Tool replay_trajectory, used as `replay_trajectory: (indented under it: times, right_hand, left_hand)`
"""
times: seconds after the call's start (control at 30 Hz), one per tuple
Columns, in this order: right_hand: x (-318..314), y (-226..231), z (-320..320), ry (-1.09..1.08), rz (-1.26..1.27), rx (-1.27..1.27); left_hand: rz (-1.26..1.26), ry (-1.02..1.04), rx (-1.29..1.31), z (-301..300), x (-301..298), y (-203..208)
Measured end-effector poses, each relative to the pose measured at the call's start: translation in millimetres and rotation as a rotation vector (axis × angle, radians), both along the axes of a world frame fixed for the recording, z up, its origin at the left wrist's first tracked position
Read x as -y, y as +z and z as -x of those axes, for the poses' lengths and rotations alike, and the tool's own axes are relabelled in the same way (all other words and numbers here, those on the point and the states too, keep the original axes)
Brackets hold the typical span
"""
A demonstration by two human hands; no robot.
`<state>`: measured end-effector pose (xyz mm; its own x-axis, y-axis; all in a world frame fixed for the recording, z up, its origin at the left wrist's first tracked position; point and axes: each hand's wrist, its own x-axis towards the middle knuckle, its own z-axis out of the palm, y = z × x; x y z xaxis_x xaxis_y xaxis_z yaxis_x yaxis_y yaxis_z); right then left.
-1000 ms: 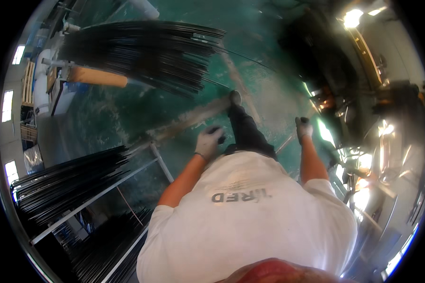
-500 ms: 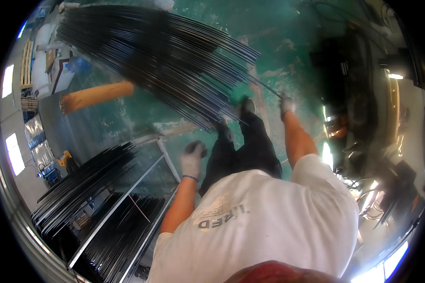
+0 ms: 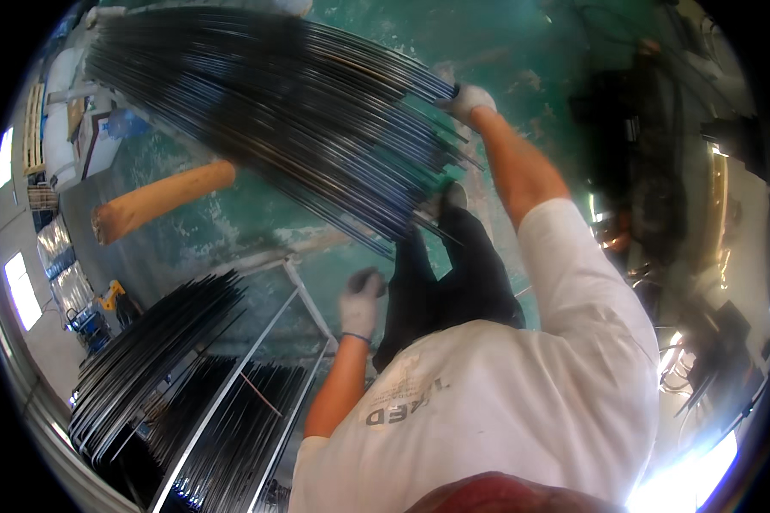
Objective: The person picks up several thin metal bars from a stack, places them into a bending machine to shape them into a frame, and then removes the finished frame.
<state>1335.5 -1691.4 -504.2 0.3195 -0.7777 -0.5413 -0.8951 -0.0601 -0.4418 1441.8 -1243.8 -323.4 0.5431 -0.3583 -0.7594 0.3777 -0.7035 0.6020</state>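
A broad pile of long, thin black metal rods (image 3: 316, 111) lies fanned out ahead of me. My right hand (image 3: 470, 103), in a pale work glove with dark fingers, reaches to the far right edge of the pile. Its fingers are closed at the rod ends there; how many rods they grip is hidden. Low in front of my left side is my left hand (image 3: 361, 303), gloved too, its fingers curled in with no rod showing in them. It hangs apart from the pile, beside my leg.
A thick orange-brown tube (image 3: 162, 201) lies on the green floor left of the pile. At lower left, more black rods (image 3: 158, 350) lie by a pale metal frame (image 3: 231, 376). Dark machinery (image 3: 633, 154) stands on the right. My feet are close to the rods' near ends.
My right hand has moved forward and left, from a single rod sticking out of the pile to the pile's far right edge. My left hand has shifted slightly right and stays curled.
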Motion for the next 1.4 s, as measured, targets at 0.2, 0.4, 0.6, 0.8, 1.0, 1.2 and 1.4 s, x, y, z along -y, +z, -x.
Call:
replay_trajectory:
  times: [0.2,0.4,0.6,0.8,1.0,1.2,1.4]
  right_hand:
    - [25.3,23.6,-8.1,0.179,-0.197,-0.003]
    - [40.2,34.0,-11.6,0.331,-0.162,-0.009]
    - [41.9,40.3,-10.0,0.303,-0.239,0.02]
    - [26.5,50.2,-21.1,0.366,-0.063,-0.127]
    - [28.3,63.5,-10.8,0.142,-0.51,0.195]
    - [26.2,64.5,-3.3,-0.146,-0.991,0.501]
    - [33.1,61.2,-3.4,-0.097,-0.966,0.498]
  left_hand:
    - [-0.087,0.145,-0.064,-10.3,-28.4,-17.2]
    - [-0.058,0.091,-0.128,7.2,-6.4,-13.6]
    - [-0.024,0.049,-0.112,-0.9,2.8,-21.6]
    - [-0.05,0.098,-0.086,-12.0,8.3,-22.1]
    - [-0.018,0.087,-0.094,-5.8,12.0,-19.7]
    - [-0.012,0.091,-0.14,2.4,23.6,-18.7]
    - [-0.007,0.088,-0.126,0.3,32.1,-15.6]
